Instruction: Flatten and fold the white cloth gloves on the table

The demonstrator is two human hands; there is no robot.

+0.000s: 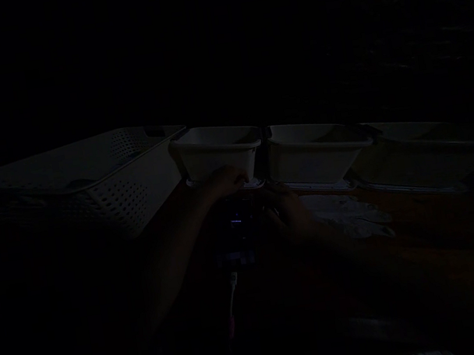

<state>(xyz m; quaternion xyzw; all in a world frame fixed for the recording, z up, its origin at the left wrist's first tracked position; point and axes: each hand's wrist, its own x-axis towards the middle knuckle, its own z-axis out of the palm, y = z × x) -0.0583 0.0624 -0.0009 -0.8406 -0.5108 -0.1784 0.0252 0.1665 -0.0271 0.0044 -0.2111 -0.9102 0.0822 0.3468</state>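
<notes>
The picture is very dark. A phone with a dim, mostly black screen is in front of me, and a few small lit marks show on it. My left hand is at the phone's far edge, its fingers bent downward and their tips lost in shadow. Beside the phone's right edge is my right hand; its thumb shows faintly and the other fingers are too dark to make out. Whether either hand grips the phone cannot be seen. A white cable runs from near the phone's lower end toward me.
A white perforated basket stands at left. Further right are three pale bins in a row: one bin, a middle bin and a right bin. White gloves lie on the brown tabletop right of my right hand.
</notes>
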